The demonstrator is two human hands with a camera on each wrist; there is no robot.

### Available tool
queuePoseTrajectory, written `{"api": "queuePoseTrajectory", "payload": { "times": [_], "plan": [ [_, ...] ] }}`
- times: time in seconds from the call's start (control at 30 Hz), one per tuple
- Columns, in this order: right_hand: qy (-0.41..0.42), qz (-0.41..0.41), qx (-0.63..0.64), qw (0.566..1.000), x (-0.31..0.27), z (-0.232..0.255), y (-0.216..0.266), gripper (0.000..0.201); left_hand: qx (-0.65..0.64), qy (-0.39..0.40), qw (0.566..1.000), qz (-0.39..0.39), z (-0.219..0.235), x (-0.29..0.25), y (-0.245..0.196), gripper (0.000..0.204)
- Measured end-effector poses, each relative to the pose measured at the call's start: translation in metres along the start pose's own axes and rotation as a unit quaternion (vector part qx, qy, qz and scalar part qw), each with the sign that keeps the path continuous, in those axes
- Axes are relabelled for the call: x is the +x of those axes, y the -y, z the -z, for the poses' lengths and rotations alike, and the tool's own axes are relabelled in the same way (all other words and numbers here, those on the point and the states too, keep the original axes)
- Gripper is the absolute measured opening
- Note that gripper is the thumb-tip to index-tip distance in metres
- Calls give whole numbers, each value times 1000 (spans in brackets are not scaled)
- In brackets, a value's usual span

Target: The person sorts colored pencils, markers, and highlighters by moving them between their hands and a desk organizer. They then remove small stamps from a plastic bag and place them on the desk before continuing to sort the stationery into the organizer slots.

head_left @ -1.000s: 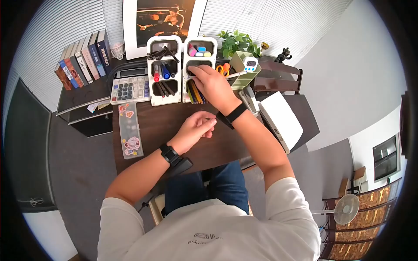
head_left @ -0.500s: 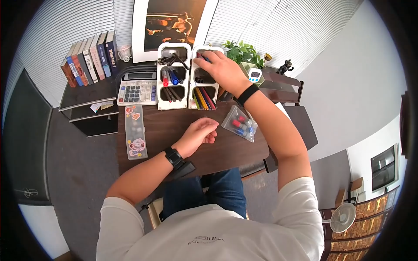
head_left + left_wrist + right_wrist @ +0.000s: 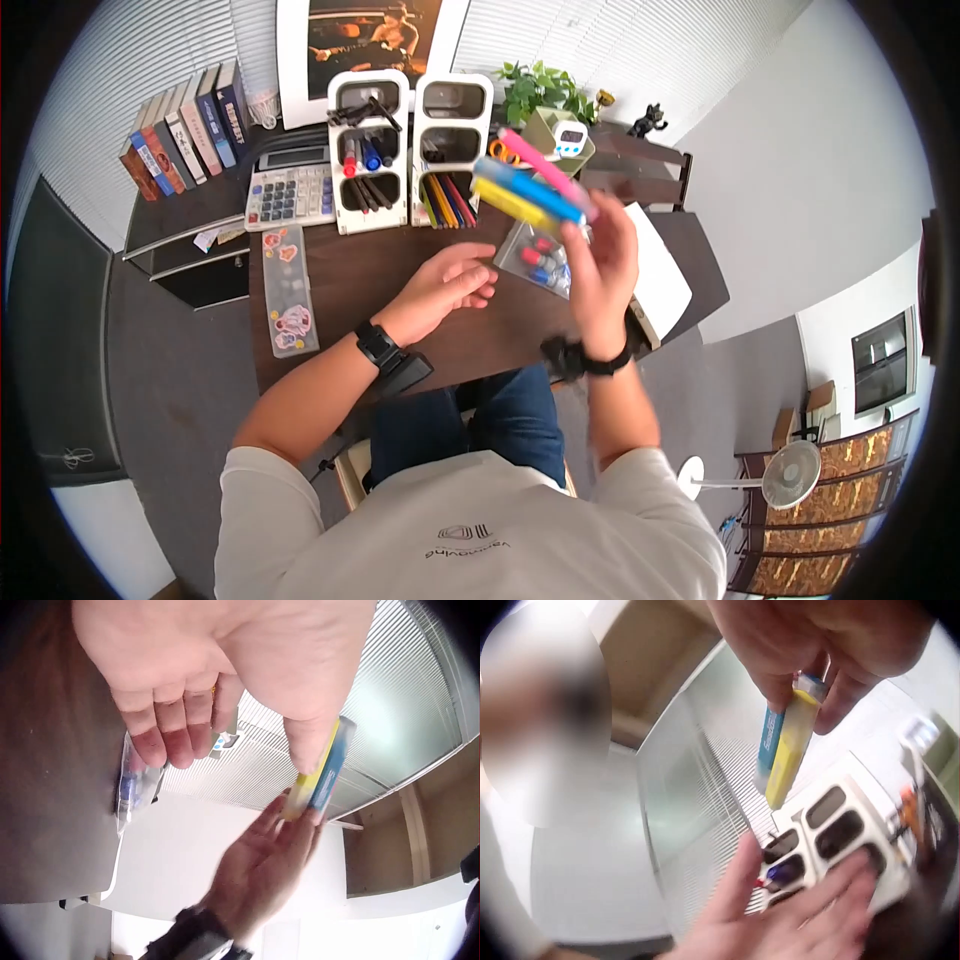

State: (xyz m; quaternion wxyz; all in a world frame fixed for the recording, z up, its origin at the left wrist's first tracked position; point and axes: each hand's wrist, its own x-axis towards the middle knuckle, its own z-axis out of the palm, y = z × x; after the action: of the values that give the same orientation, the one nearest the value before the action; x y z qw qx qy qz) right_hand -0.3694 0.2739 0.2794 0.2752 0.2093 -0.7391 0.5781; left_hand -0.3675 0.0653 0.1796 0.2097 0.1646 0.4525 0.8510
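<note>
Raised over the right side of the desk, my right hand grips several highlighters by one end. A pink highlighter, a blue highlighter and a yellow highlighter point up and left from it, blurred in the head view. The blue and yellow ones also show in the right wrist view. My left hand hovers by the desk's middle, fingers relaxed, holding nothing. A clear zip bag with small red and blue items lies between the hands. Behind it stands the right white organizer, colored pencils in its lowest compartment.
The left white organizer holds pens and markers. A calculator and a stickered pencil case lie to the left. At right are a green holder with orange scissors and a white device.
My right hand has taken the highlighters from the right organizer's top compartment and drawn them back toward me, turning palm up. My left hand stays nearly still.
</note>
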Motion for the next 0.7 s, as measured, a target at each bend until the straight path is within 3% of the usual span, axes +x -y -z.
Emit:
{"api": "queuePoseTrajectory", "payload": {
  "times": [0.03, 0.13, 0.17, 0.23, 0.3, 0.37, 0.43, 0.5, 0.57, 0.6, 0.7],
  "plan": [
    [-49, -75, 122, 989, -32, -2, -8, 46, -2, -1, 1000, 12, -1, 1, 4, 47],
    [-63, -176, 145, 972, -111, -19, -34, 46, -62, 22, 996, -55, -8, -1, 17, 63],
    [-57, -153, 177, 971, -126, -29, -42, 46, -105, -17, 993, -44, -12, 0, 16, 56],
    [-8, -125, 146, 981, -135, -33, -44, 45, -119, -37, 992, -35, -8, 2, 18, 48],
    [-15, -128, 102, 986, -127, -35, -44, 45, -90, -50, 994, -42, -6, 0, 13, 45],
    [68, -129, 23, 989, -113, -30, -41, 47, -63, -57, 995, -55, -6, 0, 6, 41],
    [62, -120, 23, 991, -104, -24, -42, 42, 88, -77, 987, -107, -7, 1, 1, 36],
    [121, -157, -3, 980, -99, -17, -45, 33, 127, -82, 983, -108, -12, -1, -2, 36],
    [117, -184, 7, 976, -98, -18, -41, 30, 200, -53, 973, -102, -14, -5, -2, 38],
    [113, -150, -28, 982, -99, -19, -39, 33, 274, -34, 955, -107, -13, -5, -3, 39],
    [102, -89, -83, 987, -106, -22, -44, 38, 301, -16, 951, -66, -20, -5, 4, 42]
  ]
}}
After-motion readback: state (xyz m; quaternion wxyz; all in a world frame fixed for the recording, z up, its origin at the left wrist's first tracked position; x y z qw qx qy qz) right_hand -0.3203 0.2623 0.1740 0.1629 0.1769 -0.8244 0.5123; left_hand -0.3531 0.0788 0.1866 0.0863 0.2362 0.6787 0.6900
